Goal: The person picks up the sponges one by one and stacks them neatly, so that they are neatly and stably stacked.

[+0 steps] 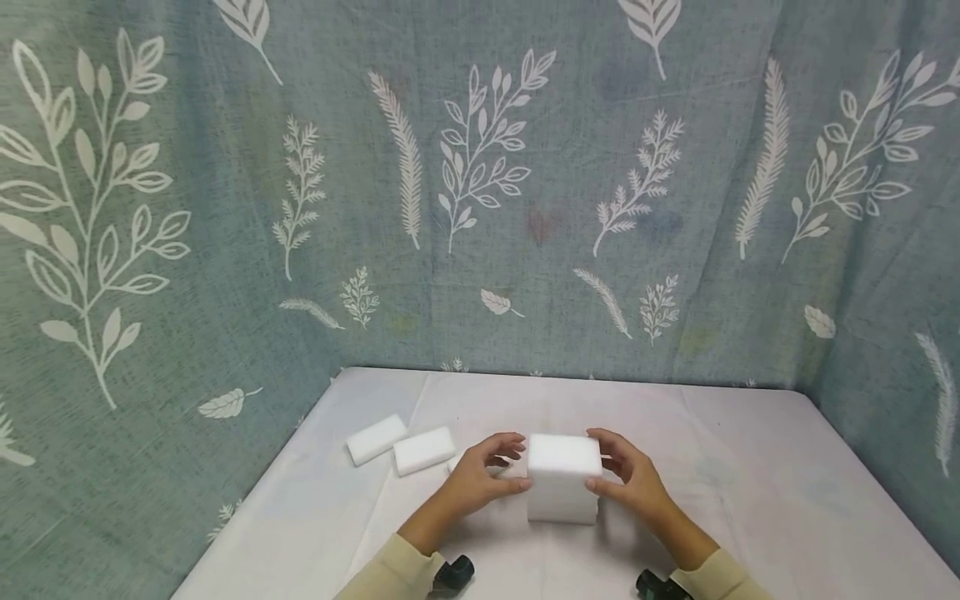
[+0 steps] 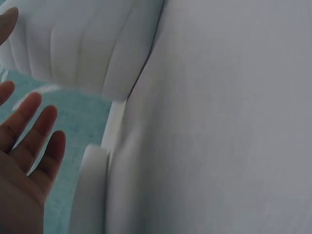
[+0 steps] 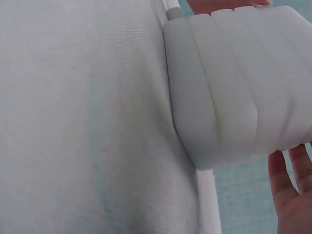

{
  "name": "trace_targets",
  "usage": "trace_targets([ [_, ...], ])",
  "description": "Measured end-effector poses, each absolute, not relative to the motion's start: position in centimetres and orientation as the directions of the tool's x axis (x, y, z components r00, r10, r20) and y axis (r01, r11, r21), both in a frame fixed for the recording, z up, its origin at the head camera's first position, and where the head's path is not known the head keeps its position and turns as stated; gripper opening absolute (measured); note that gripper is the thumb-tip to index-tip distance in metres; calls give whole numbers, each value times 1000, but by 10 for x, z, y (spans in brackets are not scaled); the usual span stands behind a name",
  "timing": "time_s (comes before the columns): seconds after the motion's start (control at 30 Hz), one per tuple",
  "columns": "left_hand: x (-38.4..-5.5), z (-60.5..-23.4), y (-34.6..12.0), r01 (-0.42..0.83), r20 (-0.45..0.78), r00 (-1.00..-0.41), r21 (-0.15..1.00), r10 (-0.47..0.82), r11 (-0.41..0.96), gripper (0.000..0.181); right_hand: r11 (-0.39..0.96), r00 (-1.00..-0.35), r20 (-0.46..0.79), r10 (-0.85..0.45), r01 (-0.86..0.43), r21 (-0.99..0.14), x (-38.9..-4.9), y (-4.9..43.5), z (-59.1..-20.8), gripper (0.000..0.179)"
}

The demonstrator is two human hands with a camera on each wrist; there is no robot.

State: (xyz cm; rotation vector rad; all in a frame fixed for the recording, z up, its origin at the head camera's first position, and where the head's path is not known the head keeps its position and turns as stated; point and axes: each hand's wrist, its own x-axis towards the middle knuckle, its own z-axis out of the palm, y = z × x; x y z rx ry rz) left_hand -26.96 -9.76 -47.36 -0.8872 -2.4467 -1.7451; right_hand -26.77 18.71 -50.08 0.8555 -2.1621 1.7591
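A neat stack of white sponge blocks stands on the table, its layers lying flat one on another. To its left is my left hand, the thumb touching the stack's side. In the left wrist view the other fingers of that hand are spread loosely and stand apart from the blocks. My right hand holds the stack's right side near the top, thumb at the front corner and index finger toward the back. Its lower fingers touch the side in the right wrist view.
Two loose white sponge blocks lie left of the stack, and part of another shows beside my left hand. A white cloth covers the table. Leaf-patterned blue-green curtains hang around its back and sides.
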Motion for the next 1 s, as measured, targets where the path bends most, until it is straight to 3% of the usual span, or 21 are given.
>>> trace_targets([
  [0.33, -295, -486, -130, 467, 274, -850, 788, 451, 401, 52, 119, -807, 514, -292, -563, -818, -267, 188, -501, 62],
  [0.6, -306, -484, -157, 472, 194, -863, 637, 466, 610, 53, 141, -804, 518, -291, -571, -809, -267, 189, -501, 68],
  [0.8, -309, -487, -165, 417, 140, -902, 531, 409, 738, 66, 102, -784, 563, -261, -602, -792, -267, 185, -504, 71],
  [1.0, -311, -489, -169, 387, 121, -918, 486, 379, 783, 72, 25, -764, 610, -212, -628, -778, -265, 181, -504, 65],
])
